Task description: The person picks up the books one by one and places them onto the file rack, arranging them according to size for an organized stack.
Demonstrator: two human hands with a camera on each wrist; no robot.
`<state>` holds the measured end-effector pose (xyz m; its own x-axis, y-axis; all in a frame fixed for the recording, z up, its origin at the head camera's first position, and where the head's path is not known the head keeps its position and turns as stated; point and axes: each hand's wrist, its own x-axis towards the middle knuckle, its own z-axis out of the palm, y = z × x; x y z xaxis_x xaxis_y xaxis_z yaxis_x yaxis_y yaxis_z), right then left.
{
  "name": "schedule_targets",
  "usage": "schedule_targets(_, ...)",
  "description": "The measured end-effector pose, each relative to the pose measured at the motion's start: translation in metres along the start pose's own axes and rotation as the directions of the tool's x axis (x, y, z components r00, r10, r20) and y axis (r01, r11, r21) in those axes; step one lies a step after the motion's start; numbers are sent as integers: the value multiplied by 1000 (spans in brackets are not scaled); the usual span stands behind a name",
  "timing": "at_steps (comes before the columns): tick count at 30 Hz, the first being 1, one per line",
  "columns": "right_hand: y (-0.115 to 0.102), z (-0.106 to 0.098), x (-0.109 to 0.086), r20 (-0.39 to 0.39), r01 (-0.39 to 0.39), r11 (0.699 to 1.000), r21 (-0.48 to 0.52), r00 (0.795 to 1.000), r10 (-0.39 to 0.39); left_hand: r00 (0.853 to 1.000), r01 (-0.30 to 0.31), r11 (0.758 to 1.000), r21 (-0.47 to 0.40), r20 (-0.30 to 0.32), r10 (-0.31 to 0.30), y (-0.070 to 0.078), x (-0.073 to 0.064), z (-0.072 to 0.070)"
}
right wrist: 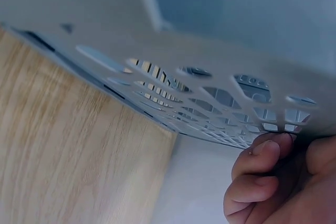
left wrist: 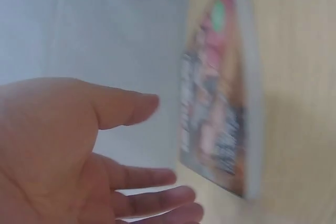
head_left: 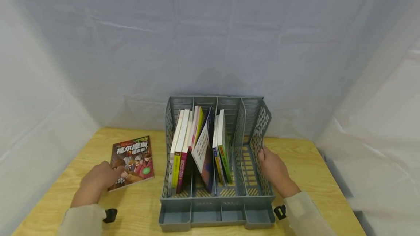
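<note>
On the table's left lies a comic-style book (head_left: 136, 161) with a dark illustrated cover, face up. My left hand (head_left: 100, 179) hovers over its near left corner; in the left wrist view the hand (left wrist: 79, 150) has its thumb and fingers spread, apart from the book (left wrist: 215, 98). A grey plastic desk file rack (head_left: 216, 202) stands in the middle, several books upright in its compartments. My right hand (head_left: 273, 168) grips the front edge of its right side wall. Curled fingers show against the perforated wall (right wrist: 210, 87) in the right wrist view.
White books (head_left: 181, 134) fill the leftmost compartment. A book with a white-and-dark cover (head_left: 201, 152) leans in the second, and thin books (head_left: 223, 148) stand in the third. Small trays (head_left: 175, 217) run along the rack's front. White sheeting (head_left: 210, 46) hangs behind the wooden table (head_left: 295, 156).
</note>
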<state>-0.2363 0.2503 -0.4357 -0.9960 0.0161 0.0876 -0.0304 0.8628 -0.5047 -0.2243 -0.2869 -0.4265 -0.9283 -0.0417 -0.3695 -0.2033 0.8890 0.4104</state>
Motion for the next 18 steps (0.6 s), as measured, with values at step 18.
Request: schedule_targets(18, 1, 1, 1, 33, -16, 1000, 18, 999, 16, 982, 167, 985, 37, -92, -163, -16, 28, 28)
